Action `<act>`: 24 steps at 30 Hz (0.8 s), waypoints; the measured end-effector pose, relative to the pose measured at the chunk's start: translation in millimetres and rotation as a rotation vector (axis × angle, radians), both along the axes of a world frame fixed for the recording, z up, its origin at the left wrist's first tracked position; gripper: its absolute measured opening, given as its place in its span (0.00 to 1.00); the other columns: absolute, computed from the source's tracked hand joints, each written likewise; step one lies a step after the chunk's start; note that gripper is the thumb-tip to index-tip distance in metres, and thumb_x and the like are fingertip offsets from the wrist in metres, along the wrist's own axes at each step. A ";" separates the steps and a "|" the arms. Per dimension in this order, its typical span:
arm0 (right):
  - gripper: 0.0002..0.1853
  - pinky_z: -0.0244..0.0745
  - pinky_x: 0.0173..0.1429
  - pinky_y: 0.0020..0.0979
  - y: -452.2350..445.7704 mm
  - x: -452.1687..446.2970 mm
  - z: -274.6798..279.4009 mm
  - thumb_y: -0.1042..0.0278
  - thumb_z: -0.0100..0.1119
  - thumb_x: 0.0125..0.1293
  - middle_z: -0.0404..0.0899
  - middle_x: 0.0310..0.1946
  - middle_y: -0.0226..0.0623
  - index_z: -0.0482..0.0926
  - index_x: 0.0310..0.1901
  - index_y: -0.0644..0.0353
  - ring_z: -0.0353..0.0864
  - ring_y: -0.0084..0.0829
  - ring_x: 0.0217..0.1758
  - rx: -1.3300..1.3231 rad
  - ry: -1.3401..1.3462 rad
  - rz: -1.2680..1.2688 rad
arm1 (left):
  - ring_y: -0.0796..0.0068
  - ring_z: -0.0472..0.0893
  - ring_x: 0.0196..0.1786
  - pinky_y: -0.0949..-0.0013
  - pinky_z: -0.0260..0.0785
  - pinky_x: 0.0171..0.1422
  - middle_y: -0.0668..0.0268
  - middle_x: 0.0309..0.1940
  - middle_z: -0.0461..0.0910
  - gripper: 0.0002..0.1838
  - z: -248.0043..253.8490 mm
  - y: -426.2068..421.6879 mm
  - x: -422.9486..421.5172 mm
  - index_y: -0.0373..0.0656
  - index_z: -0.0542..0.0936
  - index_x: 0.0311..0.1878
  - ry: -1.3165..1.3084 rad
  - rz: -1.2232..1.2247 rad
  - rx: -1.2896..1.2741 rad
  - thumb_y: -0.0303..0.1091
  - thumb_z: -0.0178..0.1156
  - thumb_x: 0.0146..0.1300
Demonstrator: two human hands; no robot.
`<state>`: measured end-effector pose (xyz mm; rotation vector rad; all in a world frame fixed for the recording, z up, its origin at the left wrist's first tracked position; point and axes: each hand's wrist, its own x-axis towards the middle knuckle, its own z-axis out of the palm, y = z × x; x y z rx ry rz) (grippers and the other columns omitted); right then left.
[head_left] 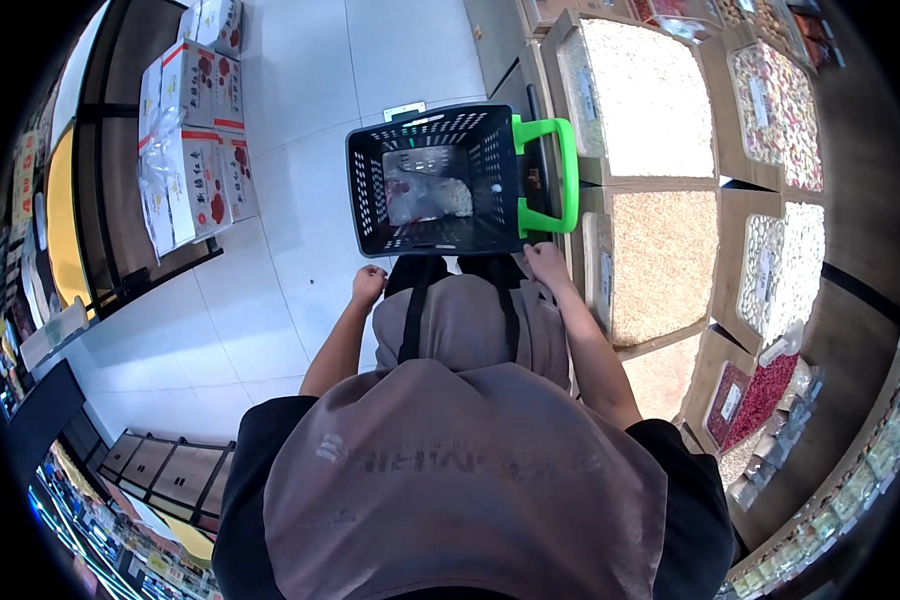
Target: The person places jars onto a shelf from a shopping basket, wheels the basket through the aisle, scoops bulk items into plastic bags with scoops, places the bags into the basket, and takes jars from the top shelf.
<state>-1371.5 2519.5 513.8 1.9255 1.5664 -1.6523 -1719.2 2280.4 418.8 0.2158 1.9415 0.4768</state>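
A black perforated shopping basket (363,190) with a bright green handle (569,175) is in front of my legs. Inside it lie clear plastic bags (425,197) with pale and reddish contents. My left hand (370,285) is closed, fingers curled, just below the basket's near left corner and apart from it; nothing shows in it. My right hand (545,264) is at the near right corner, under the handle, with its fingers closed. Whether it touches the basket or holds something small, I cannot tell.
Wooden bins on the right hold white grain (650,100), tan grain (663,262), mixed beans (782,115) and dark red goods (760,400). White cartons with red print (188,185) are stacked on a rack at left. Pale floor tiles (295,60) run between them.
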 end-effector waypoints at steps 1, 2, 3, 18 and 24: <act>0.22 0.78 0.27 0.38 -6.5 -7.7 -3.9 0.54 0.55 0.73 0.82 0.19 0.45 0.81 0.29 0.66 0.84 0.36 0.20 0.141 -0.097 0.132 | 0.62 0.87 0.34 0.63 0.78 0.45 0.54 0.30 0.86 0.15 -4.1 -6.8 -7.2 0.36 0.85 0.39 -0.011 0.002 -0.011 0.39 0.57 0.62; 0.20 0.79 0.31 0.39 -11.2 -13.1 -7.8 0.54 0.55 0.72 0.82 0.20 0.46 0.82 0.32 0.65 0.85 0.37 0.22 0.279 -0.193 0.269 | 0.60 0.87 0.35 0.62 0.78 0.46 0.53 0.31 0.87 0.15 -9.0 -13.1 -12.6 0.37 0.85 0.39 0.010 -0.086 -0.063 0.39 0.56 0.62; 0.17 0.80 0.37 0.40 -14.5 -18.5 -13.3 0.56 0.55 0.71 0.83 0.22 0.46 0.83 0.34 0.63 0.87 0.39 0.26 0.293 -0.251 0.328 | 0.59 0.87 0.36 0.61 0.78 0.48 0.53 0.31 0.87 0.15 -14.6 -18.5 -15.9 0.38 0.85 0.38 0.027 -0.170 -0.116 0.40 0.56 0.62; 0.24 0.76 0.61 0.48 8.6 -168.5 -270.5 0.59 0.65 0.62 0.78 0.54 0.60 0.74 0.54 0.68 0.80 0.56 0.56 -0.089 -0.121 0.506 | 0.61 0.83 0.54 0.64 0.73 0.60 0.50 0.53 0.82 0.39 -191.1 112.2 -57.1 0.32 0.67 0.68 0.072 -0.124 -0.094 0.52 0.66 0.64; 0.55 0.63 0.75 0.50 27.3 -200.6 -442.3 0.57 0.77 0.52 0.53 0.75 0.56 0.50 0.76 0.60 0.57 0.54 0.77 0.152 -0.123 0.634 | 0.49 0.78 0.63 0.58 0.68 0.70 0.38 0.62 0.75 0.56 -320.1 133.7 -65.1 0.28 0.61 0.72 0.137 -0.185 -0.269 0.62 0.72 0.51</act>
